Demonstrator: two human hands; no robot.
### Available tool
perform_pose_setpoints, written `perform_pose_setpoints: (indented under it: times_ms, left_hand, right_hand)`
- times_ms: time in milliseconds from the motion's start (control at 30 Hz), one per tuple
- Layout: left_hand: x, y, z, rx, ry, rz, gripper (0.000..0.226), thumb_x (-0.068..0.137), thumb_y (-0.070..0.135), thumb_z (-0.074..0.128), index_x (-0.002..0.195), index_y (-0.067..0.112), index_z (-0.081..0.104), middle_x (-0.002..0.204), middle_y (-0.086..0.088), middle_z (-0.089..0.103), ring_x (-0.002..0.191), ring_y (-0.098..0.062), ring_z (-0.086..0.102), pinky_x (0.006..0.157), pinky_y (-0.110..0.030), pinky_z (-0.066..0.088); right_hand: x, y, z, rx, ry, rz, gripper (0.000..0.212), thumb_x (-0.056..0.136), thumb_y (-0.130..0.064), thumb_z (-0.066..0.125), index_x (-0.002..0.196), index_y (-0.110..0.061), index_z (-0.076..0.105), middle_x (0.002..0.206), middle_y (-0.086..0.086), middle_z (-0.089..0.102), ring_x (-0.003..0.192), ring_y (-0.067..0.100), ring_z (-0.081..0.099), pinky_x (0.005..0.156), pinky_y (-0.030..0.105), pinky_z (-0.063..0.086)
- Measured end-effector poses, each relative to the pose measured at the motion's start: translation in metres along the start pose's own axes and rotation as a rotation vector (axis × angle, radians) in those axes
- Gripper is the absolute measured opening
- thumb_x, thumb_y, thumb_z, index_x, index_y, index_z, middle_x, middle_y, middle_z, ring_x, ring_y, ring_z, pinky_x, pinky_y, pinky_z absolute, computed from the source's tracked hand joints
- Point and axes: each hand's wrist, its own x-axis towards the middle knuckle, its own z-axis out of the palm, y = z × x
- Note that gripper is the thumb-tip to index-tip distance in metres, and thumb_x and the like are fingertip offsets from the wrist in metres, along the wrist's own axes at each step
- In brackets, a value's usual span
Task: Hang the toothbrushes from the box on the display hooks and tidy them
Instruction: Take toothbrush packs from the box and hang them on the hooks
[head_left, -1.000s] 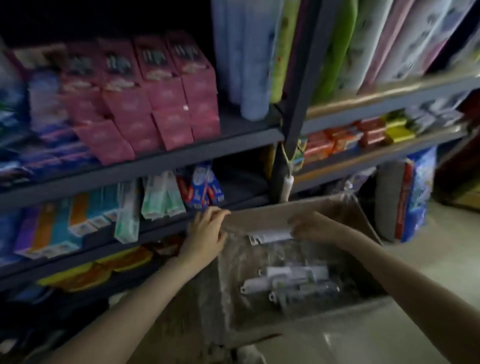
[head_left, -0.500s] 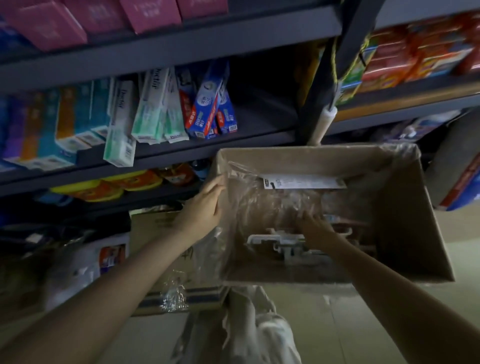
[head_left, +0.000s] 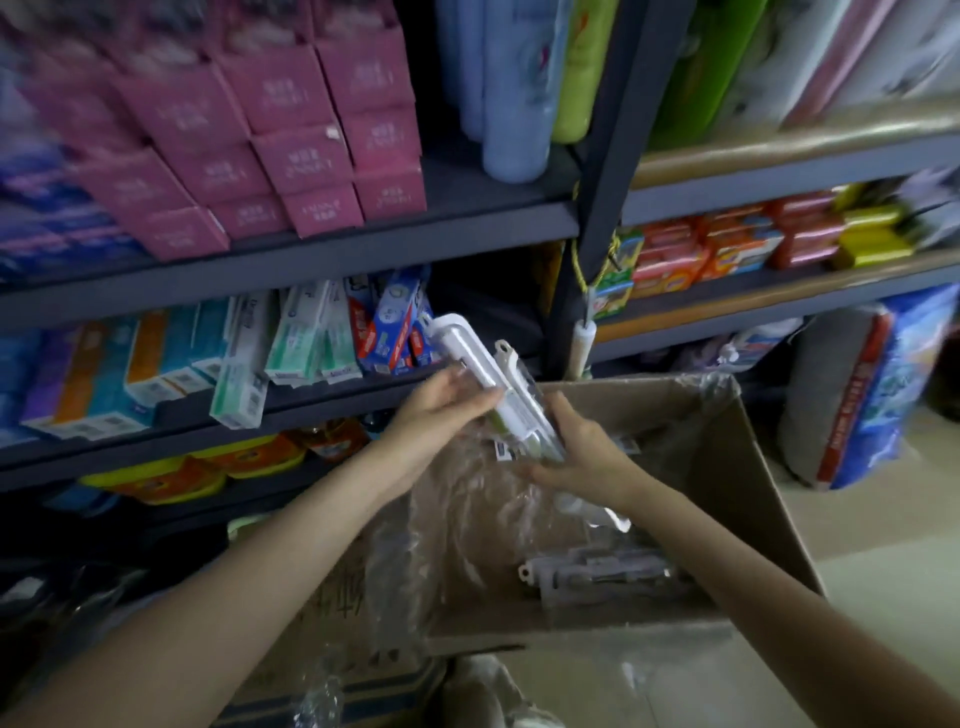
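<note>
**Both hands lift toothbrush packs over the box**

Dark shelves (head_left: 322, 260) of boxed goods fill the background. Below the fingers sits an open cardboard box (head_left: 748, 499), plastic-lined, with more toothbrush packs (head_left: 597, 574) inside. The left hand (head_left: 441, 415) and right hand (head_left: 582, 457) both curl around a bundle of held packs (head_left: 498, 379), possibly several, which tilts up past the left fingertips.

Both forearms (head_left: 249, 587) are bare, with no sleeves or jewellery visible
</note>
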Motion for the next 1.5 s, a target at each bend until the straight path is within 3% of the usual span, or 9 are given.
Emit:
perform_pose_setpoints:
  times_ms: [267,433,533,767,933,1067,1200,1300,1500]
  left_hand:
    - [-0.032,0.109,-0.044,0.083,0.043,0.259,0.022,0.083,0.016,0.062,0.104,0.012,0.059,0.088,0.001,0.064,0.078,-0.01,0.061,0.066,-0.02,0.052]
    - [-0.068,0.187,-0.078,0.235,0.058,0.507,0.023,0.069,0.023,0.07,0.091,0.024,0.062,0.091,0.006,0.067,0.085,-0.008,0.062,0.076,-0.016,0.049]
    - [-0.085,0.227,-0.102,0.241,0.182,0.634,0.017,0.078,0.02,0.068,0.09,0.029,0.061,0.091,0.01,0.065,0.085,-0.005,0.059,0.062,-0.006,0.042]
    - [-0.124,0.29,-0.166,0.232,0.39,0.784,0.024,0.076,0.028,0.071,0.097,0.024,0.061,0.1,0.002,0.065,0.097,-0.016,0.062,0.088,-0.03,0.05]
    - [-0.143,0.317,-0.19,0.258,0.441,0.875,0.033,0.078,0.03,0.07,0.106,0.02,0.057,0.1,0.004,0.063,0.091,-0.006,0.059,0.07,-0.013,0.043]
    - [-0.152,0.324,-0.206,0.273,0.448,0.884,0.015,0.08,0.029,0.068,0.088,0.031,0.055,0.097,0.006,0.061,0.089,-0.006,0.058,0.066,-0.013,0.042]
    - [-0.154,0.32,-0.225,0.269,0.493,0.883,0.031,0.079,0.03,0.069,0.106,0.019,0.059,0.097,0.004,0.063,0.091,-0.008,0.059,0.072,-0.016,0.046]
    - [-0.157,0.317,-0.241,0.258,0.521,0.866,0.031,0.077,0.03,0.07,0.104,0.018,0.06,0.097,0.001,0.064,0.092,-0.013,0.061,0.074,-0.021,0.049]
    - [-0.165,0.314,-0.261,0.235,0.532,0.888,0.023,0.081,0.022,0.068,0.101,0.02,0.058,0.093,0.001,0.061,0.08,-0.004,0.057,0.052,-0.002,0.042]
  right_hand:
    - [0.017,-0.11,-0.052,0.572,0.205,-0.015,0.013,0.097,-0.025,0.045,0.103,-0.02,0.055,0.078,-0.011,0.063,0.074,0.005,0.06,0.066,0.015,0.046]
    - [0.033,-0.188,-0.091,1.067,0.079,-0.01,0.04,0.082,-0.029,0.033,0.098,-0.004,0.06,0.06,0.005,0.048,0.045,0.02,0.048,0.046,0.026,0.04]
    - [0.046,-0.239,-0.101,0.997,0.027,-0.076,0.038,0.074,-0.031,0.044,0.098,-0.004,0.057,0.067,0.006,0.053,0.055,0.022,0.051,0.054,0.029,0.045]
    - [0.067,-0.362,-0.104,0.727,0.12,-0.459,0.023,0.097,-0.025,0.043,0.103,-0.007,0.056,0.071,0.004,0.07,0.052,0.018,0.063,0.049,0.026,0.051]
    - [0.088,-0.423,-0.103,0.879,0.156,-0.418,0.044,0.096,-0.048,0.035,0.085,-0.01,0.054,0.057,0.007,0.05,0.039,0.015,0.05,0.042,0.02,0.041]
    - [0.112,-0.448,-0.096,0.986,0.044,-0.357,0.034,0.092,-0.026,0.025,0.076,-0.008,0.048,0.053,0.007,0.048,0.043,0.019,0.048,0.043,0.02,0.041]
    - [0.128,-0.466,-0.085,0.861,0.075,-0.359,0.032,0.095,-0.032,0.037,0.097,-0.006,0.055,0.065,0.009,0.063,0.057,0.023,0.061,0.059,0.033,0.052]
    - [0.138,-0.484,-0.075,0.476,0.332,-0.458,0.052,0.094,-0.036,0.051,0.135,-0.008,0.041,0.123,0.004,0.057,0.102,0.018,0.058,0.07,0.014,0.05]
    - [0.169,-0.505,-0.068,-0.031,0.774,-0.729,0.06,0.094,-0.032,0.052,0.145,-0.019,0.022,0.112,-0.004,0.055,0.093,0.015,0.052,0.086,0.033,0.043]
